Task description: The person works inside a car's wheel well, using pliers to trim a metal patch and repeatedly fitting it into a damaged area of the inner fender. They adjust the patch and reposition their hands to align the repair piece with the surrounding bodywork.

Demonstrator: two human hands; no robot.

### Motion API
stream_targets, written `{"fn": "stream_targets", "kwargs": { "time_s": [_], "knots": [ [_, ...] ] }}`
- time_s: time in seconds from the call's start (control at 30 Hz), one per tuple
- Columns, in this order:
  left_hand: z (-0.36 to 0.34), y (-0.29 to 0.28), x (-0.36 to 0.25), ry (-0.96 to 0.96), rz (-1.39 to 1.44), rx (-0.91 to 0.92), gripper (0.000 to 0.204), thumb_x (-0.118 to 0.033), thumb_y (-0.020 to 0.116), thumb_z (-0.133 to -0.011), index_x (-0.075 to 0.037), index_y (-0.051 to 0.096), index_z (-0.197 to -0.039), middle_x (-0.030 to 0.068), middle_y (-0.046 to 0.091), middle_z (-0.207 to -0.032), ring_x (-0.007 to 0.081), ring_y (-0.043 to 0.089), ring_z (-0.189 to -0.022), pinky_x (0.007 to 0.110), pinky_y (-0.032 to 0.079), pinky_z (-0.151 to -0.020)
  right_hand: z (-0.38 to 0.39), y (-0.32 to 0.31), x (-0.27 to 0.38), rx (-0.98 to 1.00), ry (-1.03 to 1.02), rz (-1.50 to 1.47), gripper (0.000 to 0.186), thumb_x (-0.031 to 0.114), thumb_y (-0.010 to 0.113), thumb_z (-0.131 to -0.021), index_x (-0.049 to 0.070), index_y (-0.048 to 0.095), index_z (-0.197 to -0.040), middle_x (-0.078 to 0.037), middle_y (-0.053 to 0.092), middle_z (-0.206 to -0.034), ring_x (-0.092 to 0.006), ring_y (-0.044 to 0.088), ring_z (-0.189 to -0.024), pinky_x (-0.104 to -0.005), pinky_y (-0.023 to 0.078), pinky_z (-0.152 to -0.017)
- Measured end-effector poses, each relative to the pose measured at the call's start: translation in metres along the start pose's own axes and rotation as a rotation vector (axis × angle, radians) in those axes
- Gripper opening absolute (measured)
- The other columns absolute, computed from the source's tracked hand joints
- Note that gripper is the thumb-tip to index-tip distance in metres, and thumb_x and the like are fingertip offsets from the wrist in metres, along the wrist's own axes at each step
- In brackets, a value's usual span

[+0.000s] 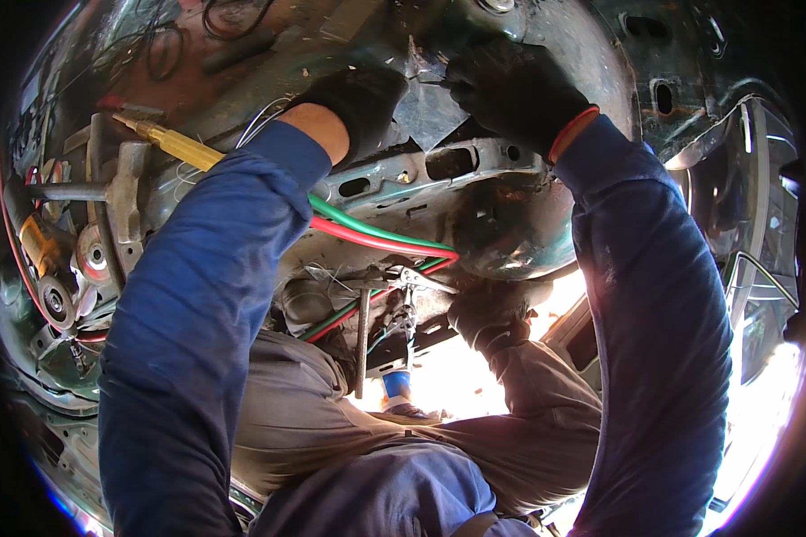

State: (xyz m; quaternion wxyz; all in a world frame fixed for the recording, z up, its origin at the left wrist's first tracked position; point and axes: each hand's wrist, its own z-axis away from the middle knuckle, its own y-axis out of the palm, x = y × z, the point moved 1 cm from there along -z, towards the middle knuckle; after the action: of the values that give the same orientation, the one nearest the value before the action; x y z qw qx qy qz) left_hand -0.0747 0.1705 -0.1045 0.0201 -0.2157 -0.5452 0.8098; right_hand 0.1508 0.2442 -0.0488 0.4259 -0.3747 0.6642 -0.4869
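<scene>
Both my hands, in black gloves, are raised at the top middle of the head view over the dark car body. Between them lies a grey, pointed piece of sheet metal (428, 121). My left hand (358, 103) is closed at its left edge, with most of the fingertips hidden behind the glove. At its right edge my right hand (510, 97) is closed too, fingers curled, thumb side against the metal. Under the sheet's lower point runs a slotted body rail (390, 174).
Left of my arm lie a yellow pointed tool (175, 145), a hammer (130, 190) and an angle grinder (49, 259). Green and red hoses (376, 234) cross above my legs. Locking pliers (414, 279) and an upright metal bar (364, 340) stand near my boot (493, 313).
</scene>
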Motion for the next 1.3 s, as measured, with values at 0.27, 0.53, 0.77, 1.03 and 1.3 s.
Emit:
{"fn": "stream_targets", "kwargs": {
  "time_s": [0.27, 0.53, 0.77, 1.03, 1.3],
  "knots": [
    [0.001, 0.006, 0.005, 0.037, -0.002, -0.087, 0.063, -0.011, 0.073, -0.096, -0.008, 0.056, -0.158, 0.0217, 0.065, -0.153, 0.0382, 0.062, -0.143, 0.047, 0.05, -0.122, -0.008, -0.004, 0.0, 0.216, 0.07, 0.118, 0.025, 0.03, 0.077, -0.097, 0.015, 0.079, -0.116, -0.007, 0.077, -0.113, -0.0282, 0.076, -0.106, -0.0452, 0.063, -0.087],
    [0.005, 0.0, 0.002, 0.051, -0.009, -0.122, 0.058, -0.011, 0.073, -0.096, -0.007, 0.061, -0.152, 0.0217, 0.066, -0.152, 0.0385, 0.062, -0.144, 0.048, 0.049, -0.122, -0.003, -0.013, -0.009, 0.284, -0.118, 0.136, 0.026, 0.026, 0.072, -0.09, 0.007, 0.071, -0.107, -0.01, 0.074, -0.091, -0.0336, 0.077, -0.077, -0.0488, 0.061, -0.065],
    [0.004, 0.001, 0.003, 0.036, -0.02, -0.093, 0.065, -0.007, 0.073, -0.095, -0.007, 0.057, -0.158, 0.023, 0.064, -0.155, 0.0395, 0.062, -0.143, 0.048, 0.049, -0.123, -0.005, -0.019, -0.013, 0.328, -0.087, 0.094, 0.028, 0.026, 0.072, -0.091, 0.005, 0.066, -0.108, -0.012, 0.072, -0.081, -0.0319, 0.074, -0.065, -0.0488, 0.06, -0.063],
    [-0.008, 0.016, 0.01, 0.099, -0.013, -0.154, 0.055, -0.01, 0.08, -0.089, -0.008, 0.067, -0.142, 0.0207, 0.073, -0.142, 0.0389, 0.068, -0.134, 0.05, 0.054, -0.114, 0.002, -0.019, -0.016, 0.269, -0.221, 0.139, 0.033, 0.031, 0.074, -0.092, 0.003, 0.064, -0.106, -0.01, 0.07, -0.075, -0.0321, 0.074, -0.063, -0.0485, 0.059, -0.063],
    [0.006, 0.012, 0.013, 0.087, -0.058, -0.226, 0.06, -0.01, 0.08, -0.089, -0.009, 0.066, -0.148, 0.0211, 0.071, -0.146, 0.0381, 0.067, -0.137, 0.049, 0.054, -0.116, -0.012, -0.031, -0.016, 0.393, -0.158, 0.127, 0.043, 0.041, 0.075, -0.096, 0.003, 0.063, -0.11, -0.009, 0.07, -0.072, -0.032, 0.074, -0.064, -0.0484, 0.058, -0.065]
  ]
}}
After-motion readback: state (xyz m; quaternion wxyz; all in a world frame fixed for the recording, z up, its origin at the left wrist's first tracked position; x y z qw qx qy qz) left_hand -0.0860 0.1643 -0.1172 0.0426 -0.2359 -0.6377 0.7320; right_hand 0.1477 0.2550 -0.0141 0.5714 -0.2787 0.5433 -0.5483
